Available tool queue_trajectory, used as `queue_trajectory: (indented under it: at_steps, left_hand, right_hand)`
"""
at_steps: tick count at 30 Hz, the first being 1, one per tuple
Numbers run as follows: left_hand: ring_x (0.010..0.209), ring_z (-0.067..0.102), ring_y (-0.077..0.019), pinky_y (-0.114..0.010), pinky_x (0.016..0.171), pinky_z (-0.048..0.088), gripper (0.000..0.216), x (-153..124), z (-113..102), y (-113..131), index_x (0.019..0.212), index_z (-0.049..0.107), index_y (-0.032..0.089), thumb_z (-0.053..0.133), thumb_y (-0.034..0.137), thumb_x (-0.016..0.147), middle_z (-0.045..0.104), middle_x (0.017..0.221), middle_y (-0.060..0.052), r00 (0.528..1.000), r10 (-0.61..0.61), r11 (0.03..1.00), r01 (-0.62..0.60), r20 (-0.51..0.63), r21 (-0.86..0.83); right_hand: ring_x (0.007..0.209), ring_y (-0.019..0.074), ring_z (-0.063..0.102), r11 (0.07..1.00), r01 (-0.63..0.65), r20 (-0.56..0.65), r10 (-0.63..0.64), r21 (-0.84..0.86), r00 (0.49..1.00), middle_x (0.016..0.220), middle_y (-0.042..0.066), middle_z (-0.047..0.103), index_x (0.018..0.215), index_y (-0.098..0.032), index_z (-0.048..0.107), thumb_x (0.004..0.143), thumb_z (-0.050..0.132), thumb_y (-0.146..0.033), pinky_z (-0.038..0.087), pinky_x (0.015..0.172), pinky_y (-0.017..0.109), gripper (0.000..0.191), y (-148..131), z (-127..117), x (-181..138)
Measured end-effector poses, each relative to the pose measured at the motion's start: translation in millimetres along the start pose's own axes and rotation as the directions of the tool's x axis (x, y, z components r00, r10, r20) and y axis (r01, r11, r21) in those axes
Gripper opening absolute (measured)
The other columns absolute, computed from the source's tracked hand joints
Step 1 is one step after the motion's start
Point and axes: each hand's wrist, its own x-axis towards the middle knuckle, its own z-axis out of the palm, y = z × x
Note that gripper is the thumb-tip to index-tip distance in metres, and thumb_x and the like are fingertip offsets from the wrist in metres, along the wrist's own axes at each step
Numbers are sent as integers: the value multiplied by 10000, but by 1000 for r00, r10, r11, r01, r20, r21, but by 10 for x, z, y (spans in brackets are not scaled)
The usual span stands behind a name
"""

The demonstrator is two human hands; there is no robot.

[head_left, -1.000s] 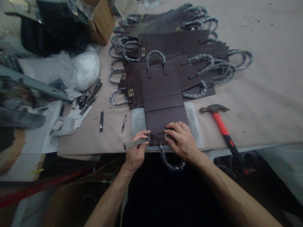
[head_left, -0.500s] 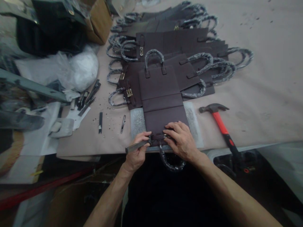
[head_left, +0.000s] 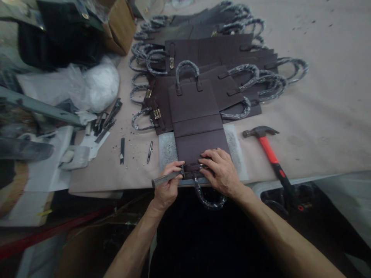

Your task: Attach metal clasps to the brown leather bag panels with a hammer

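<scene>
A dark brown leather bag panel point(head_left: 197, 125) lies lengthwise before me, its near edge at the table's edge. My left hand point(head_left: 168, 183) is closed round a grey metal punch point(head_left: 165, 179), whose wider head stands at the left end of a short leather strap point(head_left: 191, 167). My right hand point(head_left: 218, 172) rests on the panel, thumb and fingertips closed on the strap by its small metal clasp point(head_left: 201, 166), which they partly hide. A plastic-wrapped handle point(head_left: 208, 202) hangs over the edge below. Under the panel shows a grey-white slab point(head_left: 235, 150).
A red-and-black claw hammer point(head_left: 269, 150) lies at right, its grip past the table edge. Left are a flat dark tool point(head_left: 122, 150), a slim metal tool point(head_left: 150, 151) and a tool pile point(head_left: 107, 119). Several more bag panels point(head_left: 208, 48) are stacked behind, near a cardboard box point(head_left: 123, 27).
Both hands hold nearly the same places on the strap. The punch's free end has tipped slightly to the left; the whole view has shifted a little.
</scene>
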Motion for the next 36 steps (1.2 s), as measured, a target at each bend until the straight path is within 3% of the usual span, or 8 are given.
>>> queue_trajectory:
  at_steps: [10, 15, 21, 28, 36]
  left_hand:
    - [1168, 681, -235, -496, 1036, 550, 93, -51, 32, -6, 1059, 625, 212, 589, 198, 974, 732, 1175, -99, 1000, 16, 1000, -16, -14, 15]
    - [1091, 722, -239, -489, 1006, 576, 90, -55, 30, -16, 1026, 615, 192, 593, 268, 984, 726, 1139, -101, 991, -105, 992, 99, -81, -74]
    - [1084, 723, -237, -476, 1017, 569, 70, -25, 14, 2, 1010, 622, 192, 596, 249, 979, 721, 1143, -99, 988, -143, 983, 135, -63, -126]
    - [1103, 712, -233, -468, 1034, 555, 73, -15, -18, -41, 1021, 619, 197, 584, 248, 982, 714, 1159, -96, 988, -154, 978, 148, -29, -147]
    - [1114, 704, -232, -464, 1041, 547, 76, -16, -42, -80, 1039, 630, 198, 595, 232, 981, 705, 1172, -91, 983, -182, 964, 177, -8, -201]
  right_hand:
    - [1185, 280, 567, 1000, 0, 6, 0, -11, 1000, 1245, 86, 654, 1160, -236, 682, 955, 627, -273, 385, 1125, 531, 216, 5, 7, -6]
    - [1197, 282, 558, 1000, 3, 31, -4, 18, 1000, 1283, 94, 631, 1231, -250, 670, 951, 605, -247, 356, 1148, 562, 287, 39, -18, -30]
    - [1368, 332, 433, 991, 131, 231, -136, 34, 963, 1420, 93, 543, 1221, -303, 701, 933, 604, -214, 228, 1184, 668, 316, -4, -191, -20]
    - [1381, 414, 399, 993, 52, 283, -20, -108, 959, 1459, 142, 517, 1228, -279, 712, 896, 592, -171, 236, 1138, 735, 370, -395, -95, -49]
    - [1405, 382, 384, 993, -41, 288, 72, -113, 955, 1483, 124, 491, 1253, -321, 709, 919, 578, -174, 219, 1157, 708, 388, -397, 2, -88]
